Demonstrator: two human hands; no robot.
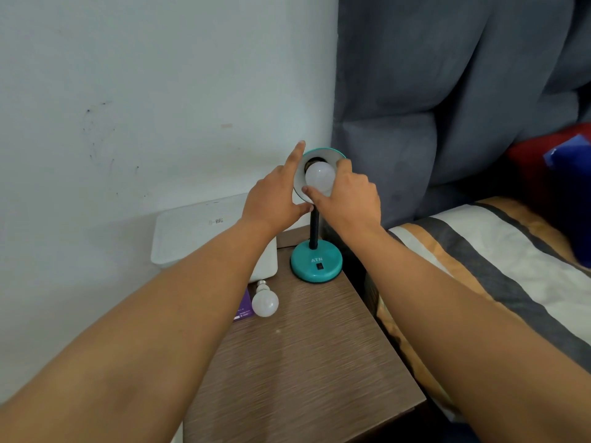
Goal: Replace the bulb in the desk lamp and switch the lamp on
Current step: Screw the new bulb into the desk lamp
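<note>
A teal desk lamp stands on a wooden bedside table [307, 353], with its round base [316, 263] carrying a black switch [319, 266] and a black flexible neck. Its shade [323, 154] faces me, and a white bulb [319, 178] sits in the socket inside it. My right hand [347, 199] grips that bulb with thumb and fingers. My left hand [276, 199] holds the shade's left rim, index finger stretched up along it. A second white bulb [264, 302] lies on its side on the table, left of the base.
A white box-like device [198, 231] stands against the wall at the table's back left. A purple card [243, 310] lies under the loose bulb. A bed with a striped cover [479, 266] and a grey padded headboard [431, 107] borders the table on the right.
</note>
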